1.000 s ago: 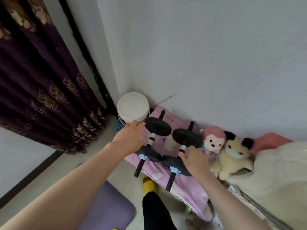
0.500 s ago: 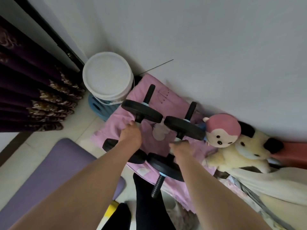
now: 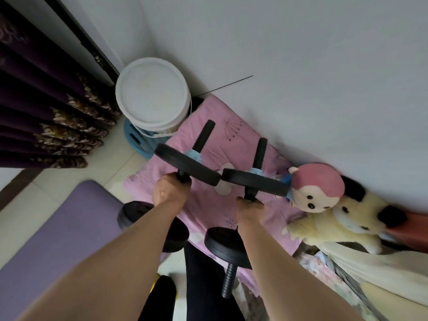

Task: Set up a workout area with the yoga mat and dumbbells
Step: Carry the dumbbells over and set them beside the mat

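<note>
Two black dumbbells lie side by side over the pink bedsheet [image 3: 240,140]. My left hand [image 3: 170,189] is closed around the handle of the left dumbbell [image 3: 187,162], between its two plates. My right hand [image 3: 249,208] grips the handle of the right dumbbell [image 3: 256,181] the same way. The near plates sit under my forearms, partly hidden. A purple yoga mat [image 3: 58,230] lies spread on the floor at the lower left.
A white lidded bucket [image 3: 151,95] stands on a blue stool in the corner, beside a dark purple curtain [image 3: 41,93]. A pink monkey toy [image 3: 316,188] and a cream plush dog [image 3: 342,221] rest against the wall on the bed. My dark-trousered legs show below.
Both hands went from reaching for the dumbbells to closing round their handles. The view has tipped down and drawn closer, showing more of the purple mat.
</note>
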